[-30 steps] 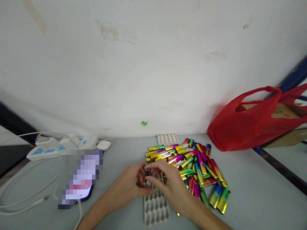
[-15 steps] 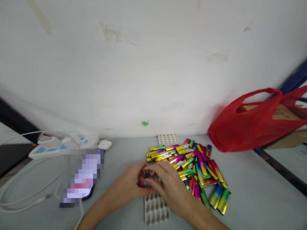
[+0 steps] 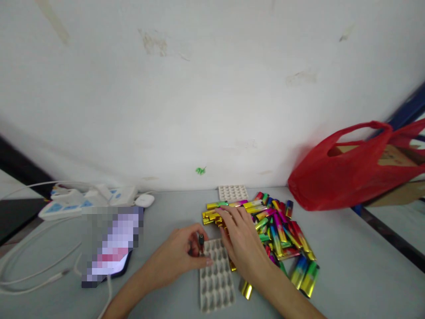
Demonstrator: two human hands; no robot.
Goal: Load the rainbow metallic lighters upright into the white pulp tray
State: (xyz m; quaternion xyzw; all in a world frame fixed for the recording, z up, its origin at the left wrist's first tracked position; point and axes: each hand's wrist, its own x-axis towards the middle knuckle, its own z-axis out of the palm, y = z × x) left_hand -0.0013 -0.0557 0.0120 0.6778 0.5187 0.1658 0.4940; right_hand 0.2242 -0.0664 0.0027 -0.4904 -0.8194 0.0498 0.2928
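My left hand (image 3: 181, 252) is closed around a lighter (image 3: 201, 241), held upright with its dark top showing; the fingers hide most of its body. Its thumb rests at the left edge of a pale tray (image 3: 217, 277) with rows of oval slots. My right hand (image 3: 242, 239) lies over the left part of a pile of shiny multicoloured lighters (image 3: 279, 230), its fingers apart and reaching down at gold ones (image 3: 210, 216). Whether the fingertips grip one is hidden. One gold lighter (image 3: 246, 290) lies under my right wrist, beside the tray.
A second slotted tray (image 3: 233, 192) sits against the wall behind the pile. On the left are a phone (image 3: 116, 243) with a blurred screen, a power strip (image 3: 89, 201) and loose white cables (image 3: 49, 280). A red plastic bag (image 3: 338, 177) with cardboard stands at right.
My right hand has moved off my left hand, right and forward onto the pile. My left hand keeps the lighter, slightly further left, uncovering the tray's upper slots.
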